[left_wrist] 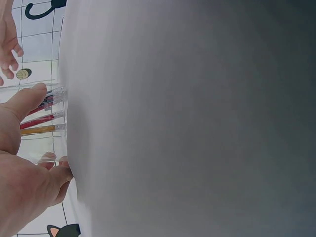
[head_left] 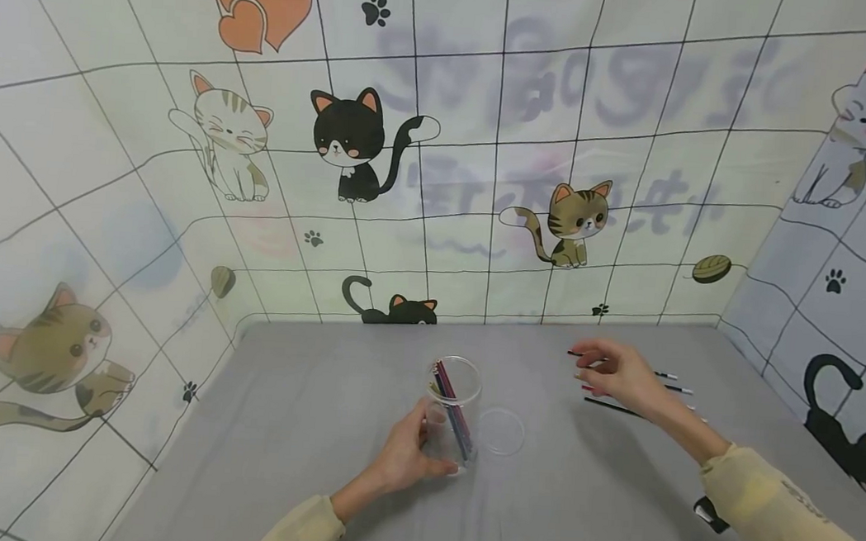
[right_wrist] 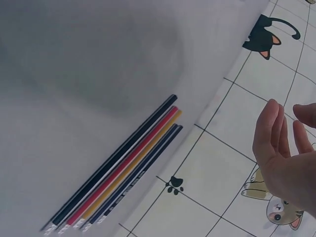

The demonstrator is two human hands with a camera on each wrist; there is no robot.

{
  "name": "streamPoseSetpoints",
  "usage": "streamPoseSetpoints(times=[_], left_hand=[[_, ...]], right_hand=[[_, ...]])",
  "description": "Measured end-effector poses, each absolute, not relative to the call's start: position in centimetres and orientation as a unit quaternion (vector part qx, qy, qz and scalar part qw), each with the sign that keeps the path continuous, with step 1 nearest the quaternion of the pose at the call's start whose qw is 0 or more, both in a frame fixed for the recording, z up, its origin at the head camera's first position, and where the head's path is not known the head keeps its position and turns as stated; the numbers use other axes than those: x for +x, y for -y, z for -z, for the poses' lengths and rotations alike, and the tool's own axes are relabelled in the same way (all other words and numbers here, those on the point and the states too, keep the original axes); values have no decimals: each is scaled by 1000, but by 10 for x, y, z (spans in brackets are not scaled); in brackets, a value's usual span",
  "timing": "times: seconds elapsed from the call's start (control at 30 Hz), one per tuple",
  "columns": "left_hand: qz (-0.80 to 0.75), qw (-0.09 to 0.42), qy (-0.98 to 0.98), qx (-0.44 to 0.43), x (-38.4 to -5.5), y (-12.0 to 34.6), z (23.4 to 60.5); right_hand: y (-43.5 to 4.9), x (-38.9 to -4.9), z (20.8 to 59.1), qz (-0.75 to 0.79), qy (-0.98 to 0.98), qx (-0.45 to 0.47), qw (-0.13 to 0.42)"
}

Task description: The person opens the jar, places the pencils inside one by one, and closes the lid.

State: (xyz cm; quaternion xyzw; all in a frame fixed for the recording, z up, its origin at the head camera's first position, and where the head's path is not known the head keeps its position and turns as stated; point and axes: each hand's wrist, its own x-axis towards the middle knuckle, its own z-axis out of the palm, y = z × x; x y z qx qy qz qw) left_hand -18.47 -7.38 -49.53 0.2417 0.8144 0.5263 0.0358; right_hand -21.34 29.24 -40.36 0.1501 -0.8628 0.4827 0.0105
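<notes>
My left hand (head_left: 407, 455) holds a clear plastic cup (head_left: 433, 444), thumb on one side and fingers on the other. Several coloured pencils (head_left: 454, 412) lean inside the cup; in the left wrist view a yellow pencil (left_wrist: 42, 130) and a red one show through its wall. Over the right part of the table is my right hand (head_left: 623, 377), fingers loosely bent, nothing between them. Below it several pencils lie side by side, partly hidden by the hand in the head view. The right wrist view shows a black pencil (right_wrist: 116, 160), a red, a yellow and dark blue ones.
A clear round lid (head_left: 501, 432) lies flat just right of the cup on the grey table (head_left: 322, 380). Behind and at both sides hang cloth walls (head_left: 461, 173) printed with cats and grid lines. A small black-and-white item (head_left: 710, 515) shows beside the right sleeve.
</notes>
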Motion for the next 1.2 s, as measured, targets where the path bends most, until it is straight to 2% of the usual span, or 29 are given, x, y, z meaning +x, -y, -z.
streamPoseSetpoints(times=[0.87, 1.2], left_hand=[[-511, 40, -826, 234, -186, 74, 494], [-512, 45, -825, 234, -186, 74, 495]], right_hand=[[-318, -225, 445, -399, 907, 131, 30], [-320, -226, 451, -393, 910, 131, 19]])
